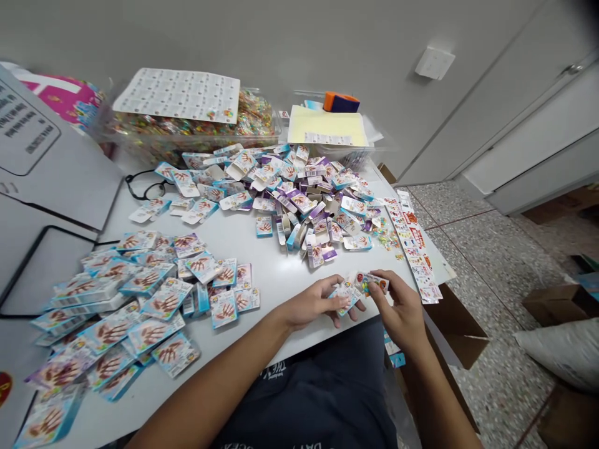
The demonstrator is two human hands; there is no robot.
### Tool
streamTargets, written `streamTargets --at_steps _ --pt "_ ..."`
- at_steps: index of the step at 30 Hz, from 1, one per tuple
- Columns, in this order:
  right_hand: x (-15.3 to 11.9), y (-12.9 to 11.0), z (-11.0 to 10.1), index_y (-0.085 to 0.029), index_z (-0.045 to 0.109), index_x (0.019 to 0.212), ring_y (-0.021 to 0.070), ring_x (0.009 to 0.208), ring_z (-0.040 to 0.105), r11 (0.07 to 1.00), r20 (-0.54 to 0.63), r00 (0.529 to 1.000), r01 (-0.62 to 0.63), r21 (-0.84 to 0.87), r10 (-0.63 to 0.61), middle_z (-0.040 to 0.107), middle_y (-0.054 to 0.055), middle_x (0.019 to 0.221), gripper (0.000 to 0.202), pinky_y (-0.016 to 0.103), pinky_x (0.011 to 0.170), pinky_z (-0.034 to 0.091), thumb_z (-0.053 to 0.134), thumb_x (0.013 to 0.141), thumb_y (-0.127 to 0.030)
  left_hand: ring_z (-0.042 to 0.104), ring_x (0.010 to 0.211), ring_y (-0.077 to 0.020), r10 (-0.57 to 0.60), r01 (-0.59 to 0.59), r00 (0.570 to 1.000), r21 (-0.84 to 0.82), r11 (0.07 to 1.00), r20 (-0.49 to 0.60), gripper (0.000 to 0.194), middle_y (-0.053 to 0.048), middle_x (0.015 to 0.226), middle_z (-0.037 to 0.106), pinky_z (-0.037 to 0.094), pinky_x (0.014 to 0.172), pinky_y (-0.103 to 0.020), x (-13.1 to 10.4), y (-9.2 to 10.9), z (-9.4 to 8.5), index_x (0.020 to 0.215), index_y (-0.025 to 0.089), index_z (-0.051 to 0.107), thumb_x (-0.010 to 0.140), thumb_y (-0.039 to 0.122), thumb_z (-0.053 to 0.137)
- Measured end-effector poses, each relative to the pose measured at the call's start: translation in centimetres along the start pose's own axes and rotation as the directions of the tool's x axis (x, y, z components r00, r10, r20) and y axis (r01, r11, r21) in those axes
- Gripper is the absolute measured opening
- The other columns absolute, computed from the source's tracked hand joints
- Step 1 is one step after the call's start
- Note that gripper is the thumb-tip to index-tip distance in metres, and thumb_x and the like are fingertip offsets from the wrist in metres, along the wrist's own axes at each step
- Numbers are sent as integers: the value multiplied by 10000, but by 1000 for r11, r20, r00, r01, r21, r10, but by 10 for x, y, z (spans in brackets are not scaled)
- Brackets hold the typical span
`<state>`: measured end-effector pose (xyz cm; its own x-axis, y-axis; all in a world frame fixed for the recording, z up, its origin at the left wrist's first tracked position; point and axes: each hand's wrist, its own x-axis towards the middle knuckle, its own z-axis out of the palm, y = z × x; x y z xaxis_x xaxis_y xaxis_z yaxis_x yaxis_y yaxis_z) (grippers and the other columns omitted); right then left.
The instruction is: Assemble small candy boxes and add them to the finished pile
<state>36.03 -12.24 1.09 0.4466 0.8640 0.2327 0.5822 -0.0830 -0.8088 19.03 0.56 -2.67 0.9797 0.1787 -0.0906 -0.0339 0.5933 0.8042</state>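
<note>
Near the table's front edge, my left hand grips a small blue and white box with a hand picture on it. My right hand pinches a small printed card with colourful pieces, right at the box's upper right end. Whether the card's left end is inside the box cannot be made out. To the left lies a pile of flat, closed-looking boxes. Behind my hands is a heap of blue and purple boxes, several with open flaps. Long sticker strips lie at the table's right edge.
Clear bins at the back hold colourful small packets and a yellow sheet. Black glasses lie at the back left. Loose colourful pieces are beside the strips. An open cardboard box stands below the table's right edge.
</note>
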Motion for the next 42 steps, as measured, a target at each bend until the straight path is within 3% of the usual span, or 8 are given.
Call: streamTargets --at_steps 7,15,20,26,29,37,40,42 --pt "4 -23 -9 -225 608 1144 185 846 628 942 145 960 265 -207 -238 635 62 993 156 312 740 514 564 995 -207 686 930 -219 43 -48 998 122 991 39 347 -100 1093 656 561 660 -276 0 0 1 1111 196 575 900 437 709" --pt "8 -35 -23 -245 544 1295 207 961 630 908 344 906 341 -244 -248 582 94 1107 295 344 818 528 462 1029 -148 695 953 -255 24 -29 997 70 997 71 342 -84 983 672 607 668 -329 2 -5 7 1063 190 577 920 490 663" --pt "11 -44 -26 -225 607 1165 198 960 624 927 425 878 326 -187 -223 583 79 1053 197 334 830 531 473 1034 -167 704 967 -259 38 -42 999 130 991 32 309 -65 989 649 611 667 -325 0 -3 11 1079 188 571 937 450 651" --pt "9 -34 -14 -246 393 1477 235 1061 645 926 265 936 297 -233 -233 614 114 1210 521 377 896 561 575 991 -200 686 920 -221 64 -71 997 201 977 42 302 -58 959 651 595 734 -331 -1 -12 26 1145 202 528 965 428 615" --pt "6 -28 -11 -262 469 1442 261 1153 629 904 138 939 341 -257 -315 629 126 1279 495 415 955 557 606 972 -189 673 886 -217 114 -112 993 134 985 -8 322 -54 957 622 601 664 -313 3 -18 30 1114 198 538 949 458 629" --pt "-9 -20 22 -315 245 1604 314 1451 383 894 293 899 393 -214 -325 418 96 1603 668 617 1134 410 525 1007 -208 586 984 -195 276 -205 918 256 945 -285 355 -40 1011 598 534 892 -312 7 -16 15 1067 182 580 863 427 734" --pt "-13 -14 37 -255 142 1619 298 1487 362 926 223 928 339 -167 -300 300 145 1655 694 579 1140 425 484 1018 -194 586 811 -156 239 -191 914 172 966 -329 340 2 862 569 538 761 -277 6 -17 10 956 186 548 828 425 753" --pt "-12 -12 40 -245 271 1566 290 1425 452 914 207 915 379 -141 -347 345 162 1631 593 554 1094 466 449 1012 -131 577 685 -144 174 -176 929 24 984 -326 370 9 815 567 527 605 -264 6 -20 9 988 196 523 849 492 697"
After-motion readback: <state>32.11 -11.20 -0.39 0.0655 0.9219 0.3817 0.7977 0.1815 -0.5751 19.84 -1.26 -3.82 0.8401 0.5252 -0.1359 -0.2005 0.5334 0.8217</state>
